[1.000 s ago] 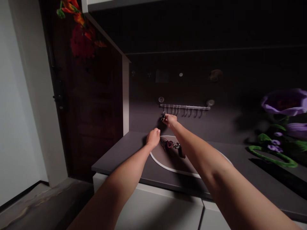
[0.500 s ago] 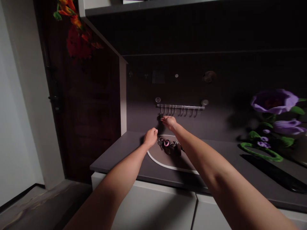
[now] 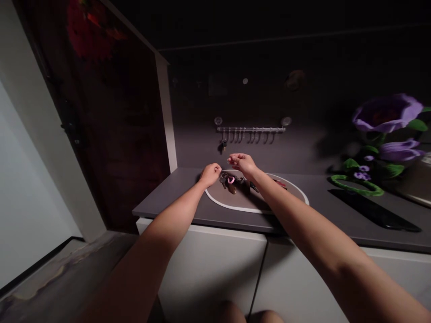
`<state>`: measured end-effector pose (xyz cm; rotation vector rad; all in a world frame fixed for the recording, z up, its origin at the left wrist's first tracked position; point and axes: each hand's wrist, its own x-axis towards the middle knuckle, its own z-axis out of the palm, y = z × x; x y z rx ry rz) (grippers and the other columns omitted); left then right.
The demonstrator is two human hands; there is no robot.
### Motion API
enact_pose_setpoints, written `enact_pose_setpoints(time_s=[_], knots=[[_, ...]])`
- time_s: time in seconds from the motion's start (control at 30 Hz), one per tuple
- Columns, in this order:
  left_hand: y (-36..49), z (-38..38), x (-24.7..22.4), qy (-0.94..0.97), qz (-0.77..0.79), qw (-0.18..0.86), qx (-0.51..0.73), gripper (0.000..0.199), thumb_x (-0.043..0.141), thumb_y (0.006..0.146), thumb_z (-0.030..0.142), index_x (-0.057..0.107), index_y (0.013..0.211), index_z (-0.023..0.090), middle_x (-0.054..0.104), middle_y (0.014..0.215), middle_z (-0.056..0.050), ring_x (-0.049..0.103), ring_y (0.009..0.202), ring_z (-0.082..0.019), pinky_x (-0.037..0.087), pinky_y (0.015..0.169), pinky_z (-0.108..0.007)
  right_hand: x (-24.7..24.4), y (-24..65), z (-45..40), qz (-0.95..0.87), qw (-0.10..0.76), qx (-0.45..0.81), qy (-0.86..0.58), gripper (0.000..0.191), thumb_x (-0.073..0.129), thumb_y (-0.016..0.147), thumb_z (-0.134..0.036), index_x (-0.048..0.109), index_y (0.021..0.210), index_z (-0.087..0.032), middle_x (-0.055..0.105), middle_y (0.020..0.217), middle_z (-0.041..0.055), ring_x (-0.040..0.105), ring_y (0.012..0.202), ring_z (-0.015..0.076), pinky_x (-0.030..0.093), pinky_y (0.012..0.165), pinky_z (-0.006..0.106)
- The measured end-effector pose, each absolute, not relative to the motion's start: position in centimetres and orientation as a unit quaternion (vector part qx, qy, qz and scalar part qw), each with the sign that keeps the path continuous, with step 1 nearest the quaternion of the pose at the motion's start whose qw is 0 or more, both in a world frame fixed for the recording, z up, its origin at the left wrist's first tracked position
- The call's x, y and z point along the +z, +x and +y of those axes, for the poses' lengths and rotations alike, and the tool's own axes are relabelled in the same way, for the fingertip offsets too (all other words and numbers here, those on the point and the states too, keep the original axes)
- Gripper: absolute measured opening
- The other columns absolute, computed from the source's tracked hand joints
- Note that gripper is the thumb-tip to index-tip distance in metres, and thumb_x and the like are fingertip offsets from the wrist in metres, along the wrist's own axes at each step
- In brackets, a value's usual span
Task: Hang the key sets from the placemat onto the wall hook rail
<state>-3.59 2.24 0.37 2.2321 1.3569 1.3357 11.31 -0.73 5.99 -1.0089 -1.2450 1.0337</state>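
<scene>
My right hand (image 3: 243, 164) is just below and right of a small bunch of keys (image 3: 223, 146), with a gap between them. Its fingers are loosely bent and a little apart. The keys hang from the leftmost hook of a clear hook rail (image 3: 251, 129) on the wall. My left hand (image 3: 210, 174) is closed at the left rim of an oval mat (image 3: 232, 208); whatever its fingers may hold is hidden. Beside it on the mat lie more keys (image 3: 222, 181), a pink ring (image 3: 230, 179) and a brown fob (image 3: 232, 189). My right forearm covers part of the mat.
Purple artificial flowers (image 3: 387, 114) stand at the right, with a green loop (image 3: 357, 190) and a long black object (image 3: 375, 211) on the grey counter (image 3: 182, 197). White cabinet doors (image 3: 208, 264) are below. A dark door (image 3: 117, 134) is at the left.
My right hand has drawn back from the keys, which now hang free on the leftmost hook. My left hand stays closed by the mat. The view has tilted downward.
</scene>
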Motion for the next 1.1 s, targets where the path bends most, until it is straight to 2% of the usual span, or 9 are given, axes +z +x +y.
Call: enact_pose_setpoints(time_s=[0.13,0.23,0.4,0.5,0.77,1.1], knots=[[-3.7,2.3,0.2,0.778,0.457,0.084,0.424,0.017,0.048,0.074,0.018,0.064,0.079,0.014,0.062,0.078,-0.005,0.053,0.07,-0.013,0.041,0.068,-0.024,4.1,11.8,-1.1,-0.583,0.556,0.393,-0.443,0.007,0.056,0.074,-0.018,0.057,0.08,-0.014,0.065,0.074,0.0032,0.056,0.063,0.0079,0.041,0.062,0.021],[-3.7,2.5,0.0,0.789,0.462,0.059,0.401,0.019,0.05,0.073,0.02,0.065,0.083,0.015,0.061,0.084,-0.007,0.053,0.074,-0.014,0.042,0.073,-0.026,3.0,12.3,-0.9,-0.645,0.529,0.302,-0.461,0.008,0.052,0.076,-0.017,0.059,0.081,-0.014,0.065,0.074,0.0042,0.058,0.065,0.0095,0.042,0.066,0.022],[-3.7,3.0,-0.4,0.799,0.478,0.045,0.362,0.022,0.049,0.076,0.025,0.066,0.087,0.015,0.06,0.087,-0.007,0.054,0.076,-0.014,0.042,0.075,-0.026,2.5,13.0,-0.8,-0.752,0.412,0.091,-0.507,0.013,0.053,0.077,-0.019,0.064,0.084,-0.015,0.067,0.079,0.0056,0.06,0.076,0.0144,0.041,0.073,0.025],[-3.6,3.2,-0.6,0.806,0.476,0.046,0.348,0.023,0.049,0.077,0.027,0.067,0.086,0.015,0.06,0.085,-0.007,0.054,0.078,-0.015,0.041,0.075,-0.026,2.6,13.0,-0.9,-0.781,0.358,0.025,-0.511,0.016,0.051,0.078,-0.018,0.065,0.085,-0.015,0.068,0.084,0.0067,0.06,0.079,0.0155,0.041,0.072,0.024],[-3.5,3.0,-0.4,0.804,0.476,0.071,0.349,0.017,0.051,0.076,0.024,0.064,0.074,0.014,0.062,0.078,-0.005,0.053,0.075,-0.014,0.04,0.072,-0.026,2.3,12.7,-0.6,-0.797,0.313,0.003,-0.516,0.019,0.05,0.08,-0.02,0.067,0.088,-0.015,0.068,0.089,0.0078,0.06,0.082,0.0156,0.04,0.072,0.022],[-3.4,2.3,0.2,0.738,0.477,0.211,0.429,0.013,0.051,0.076,0.021,0.058,0.069,0.013,0.056,0.064,0.0,0.047,0.06,-0.01,0.038,0.063,-0.023,2.3,12.6,-0.5,-0.797,0.306,-0.005,-0.521,0.02,0.051,0.081,-0.025,0.067,0.089,-0.016,0.068,0.088,0.0074,0.059,0.081,0.0157,0.039,0.071,0.022]])
